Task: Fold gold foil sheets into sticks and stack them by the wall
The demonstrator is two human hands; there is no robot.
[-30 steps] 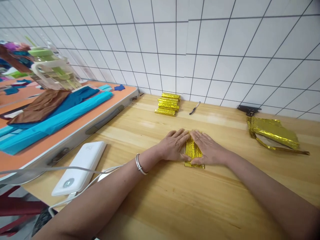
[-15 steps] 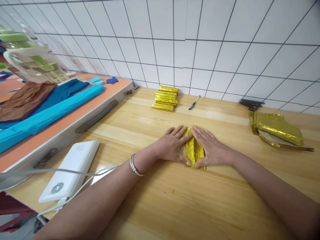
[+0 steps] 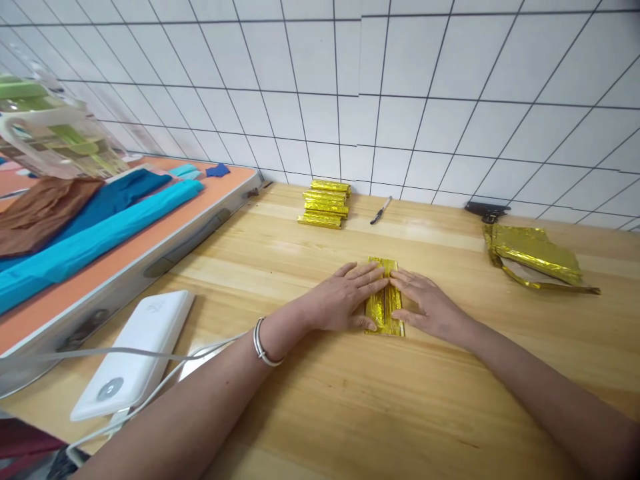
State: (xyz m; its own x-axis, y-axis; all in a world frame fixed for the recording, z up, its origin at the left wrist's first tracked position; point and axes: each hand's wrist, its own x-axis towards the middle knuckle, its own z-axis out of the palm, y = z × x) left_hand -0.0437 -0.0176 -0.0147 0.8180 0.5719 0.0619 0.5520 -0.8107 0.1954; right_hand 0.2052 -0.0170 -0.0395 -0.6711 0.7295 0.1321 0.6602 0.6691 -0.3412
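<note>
A folded piece of gold foil paper (image 3: 379,310) lies flat on the wooden table, with a seam running down its middle. My left hand (image 3: 345,295) rests on its left side, fingers stretched out across the foil. On the right edge lies my right hand (image 3: 425,303), its fingers extended and the thumb apart, touching the foil. Parts of the foil are hidden under both hands. Behind them, several narrow folded gold foil strips (image 3: 326,205) lie in a row near the wall.
A pen (image 3: 381,210) lies by the strips. At right are a stack of gold foil (image 3: 537,250) and a black clip-like object (image 3: 487,210). On the left are a white power bank (image 3: 135,353) with cables, and an orange-topped board (image 3: 235,180) bearing coloured paper and a jug (image 3: 60,137).
Both hands have shifted over the foil; the fingertips sit lower on it, and its top edge now shows. The camera view has tilted slightly.
</note>
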